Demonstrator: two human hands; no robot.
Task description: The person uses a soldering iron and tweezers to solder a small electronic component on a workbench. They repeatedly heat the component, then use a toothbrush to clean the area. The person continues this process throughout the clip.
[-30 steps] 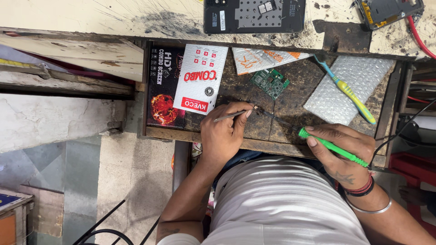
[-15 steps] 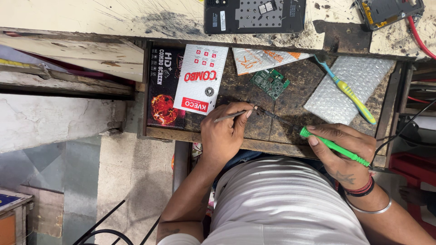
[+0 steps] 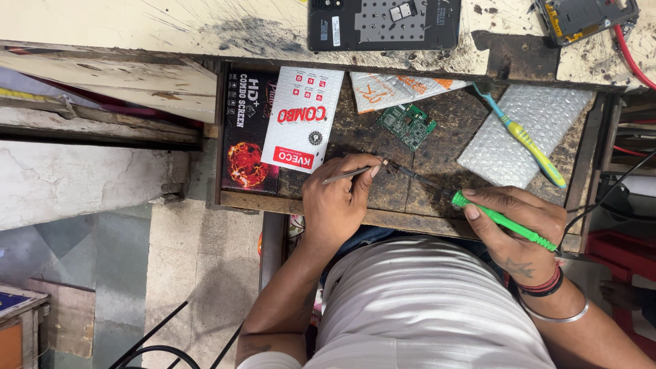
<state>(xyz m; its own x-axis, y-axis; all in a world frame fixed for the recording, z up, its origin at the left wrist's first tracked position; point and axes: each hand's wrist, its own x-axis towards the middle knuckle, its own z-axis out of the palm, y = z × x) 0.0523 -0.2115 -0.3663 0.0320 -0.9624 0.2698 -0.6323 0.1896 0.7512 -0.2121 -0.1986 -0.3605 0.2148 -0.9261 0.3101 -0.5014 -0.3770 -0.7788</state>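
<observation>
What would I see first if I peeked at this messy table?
Probably the bright green soldering iron in the right hand, its tip meeting the tweezers held by the left hand at the middle of the dark wooden tray. Next, the white-and-red box at the tray's left, and the small green circuit board above the hands.

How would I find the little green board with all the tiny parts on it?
Look at the dark wooden work surface in front of the person. Near its top middle, just below an orange-and-white pouch, lies the small green circuit board. It is the only flat green square there; the other green things are long tool handles.
</observation>
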